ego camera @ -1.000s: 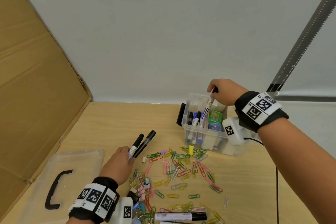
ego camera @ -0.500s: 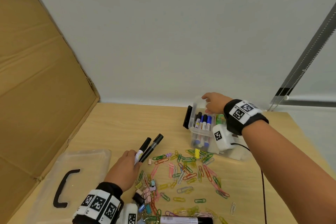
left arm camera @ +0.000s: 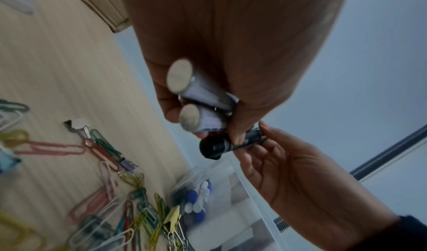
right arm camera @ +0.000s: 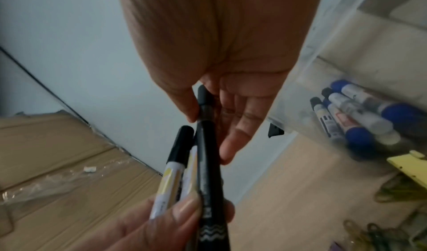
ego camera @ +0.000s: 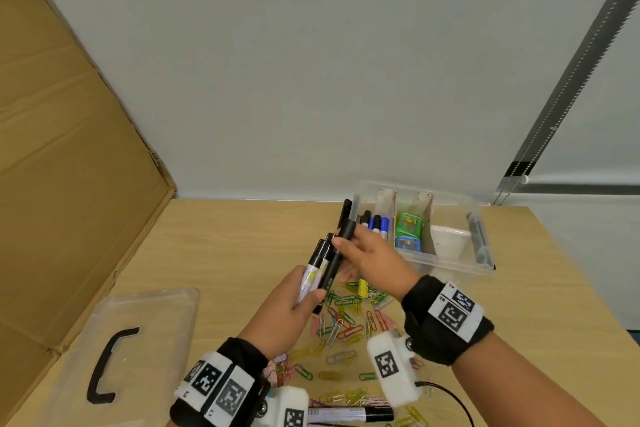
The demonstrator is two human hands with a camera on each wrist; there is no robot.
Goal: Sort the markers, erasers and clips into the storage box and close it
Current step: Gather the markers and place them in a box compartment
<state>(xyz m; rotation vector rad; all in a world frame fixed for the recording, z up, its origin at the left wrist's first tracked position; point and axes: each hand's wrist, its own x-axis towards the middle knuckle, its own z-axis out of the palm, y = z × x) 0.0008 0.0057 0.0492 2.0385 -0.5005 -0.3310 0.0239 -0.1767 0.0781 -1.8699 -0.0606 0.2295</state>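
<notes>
My left hand (ego camera: 304, 298) is raised above the clips and grips three markers: two white-bodied ones with black caps (ego camera: 313, 269) (left arm camera: 203, 90) and a slim black marker (ego camera: 334, 260) (left arm camera: 221, 145) (right arm camera: 208, 154). My right hand (ego camera: 346, 246) (right arm camera: 208, 112) pinches the upper end of that black marker between thumb and fingers. The clear storage box (ego camera: 450, 263) stands open behind it, with several markers (ego camera: 375, 224) (right arm camera: 346, 112) in its left compartment and green and blue erasers (ego camera: 408, 234) in the middle one. Coloured paper clips (ego camera: 343, 322) lie scattered under my hands.
The clear lid with its black handle (ego camera: 110, 364) lies at the front left. A cardboard sheet (ego camera: 69, 184) leans along the left side. One more marker (ego camera: 349, 413) lies at the near edge. A black cable (ego camera: 450, 395) runs from my right wrist.
My right hand left the box and came over to the black marker. My left hand lifted its markers off the table, up and to the right.
</notes>
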